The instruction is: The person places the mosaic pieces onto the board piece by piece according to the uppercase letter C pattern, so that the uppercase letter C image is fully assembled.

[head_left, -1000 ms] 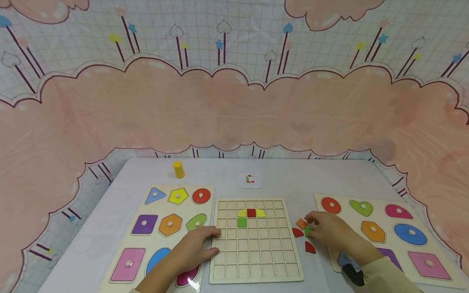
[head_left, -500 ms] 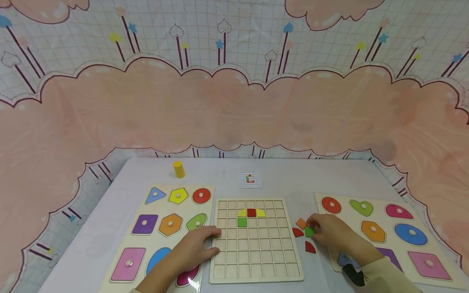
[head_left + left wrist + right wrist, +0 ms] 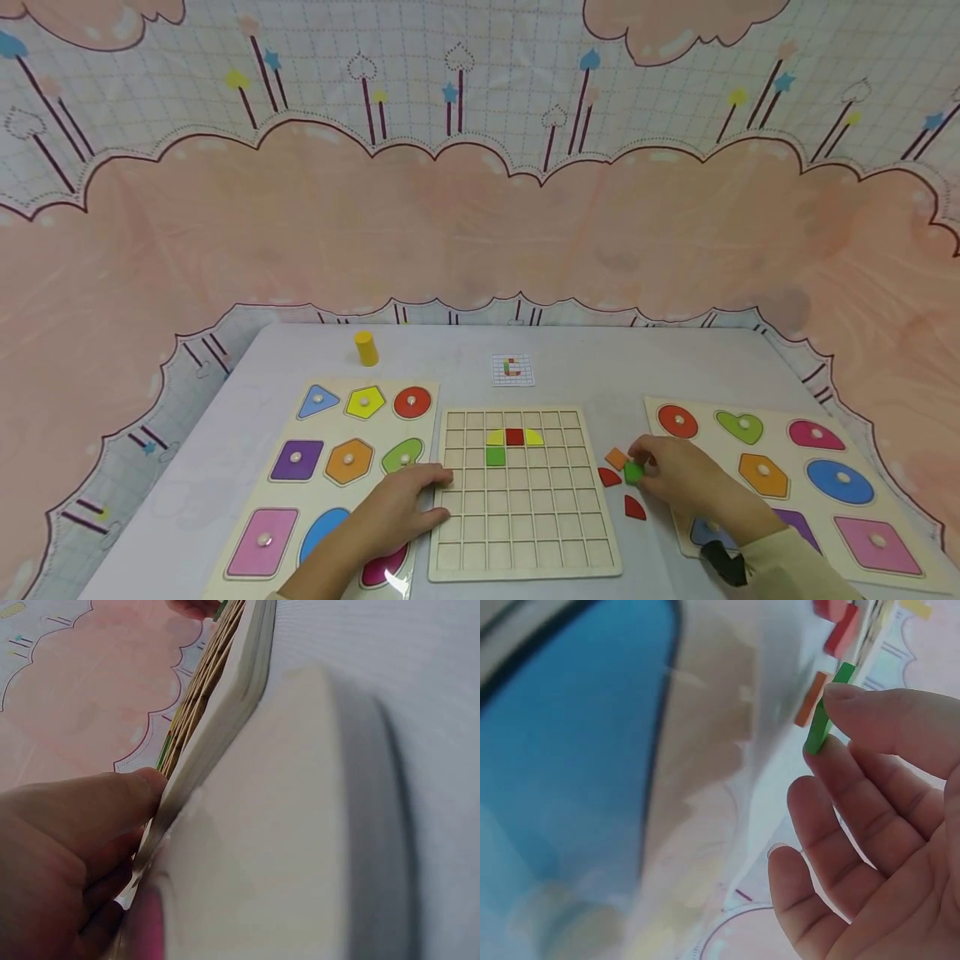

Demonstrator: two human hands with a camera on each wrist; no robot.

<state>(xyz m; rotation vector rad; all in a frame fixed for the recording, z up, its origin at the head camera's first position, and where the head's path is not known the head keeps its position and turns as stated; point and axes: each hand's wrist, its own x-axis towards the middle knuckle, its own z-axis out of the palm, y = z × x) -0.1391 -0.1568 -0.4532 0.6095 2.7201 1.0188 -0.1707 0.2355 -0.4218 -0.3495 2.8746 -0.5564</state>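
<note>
A wooden grid board [image 3: 525, 533] lies in the middle of the table and holds a red square [image 3: 514, 436], two yellow quarter pieces and a green square [image 3: 495, 456]. My left hand [image 3: 442, 497] rests flat on the board's left edge, and the left wrist view shows its thumb [image 3: 127, 799] against that edge [image 3: 225, 712]. Right of the board, my right hand [image 3: 639, 468] pinches a small green piece [image 3: 633, 472] between thumb and fingers. The right wrist view shows the green piece [image 3: 819, 727] edge-on. An orange piece [image 3: 617, 457] and two red quarter pieces [image 3: 609, 477] [image 3: 634, 507] lie beside it.
A knob-shape puzzle board [image 3: 300, 500] lies at the left, partly under my left forearm. Another [image 3: 892, 517] lies at the right, under my right wrist. A small pattern card [image 3: 513, 369] and a yellow cylinder [image 3: 365, 347] stand further back. A patterned cloth hangs behind the table.
My right hand's fingers have drawn in around the green piece and shifted it slightly. The left hand and the board have not moved.
</note>
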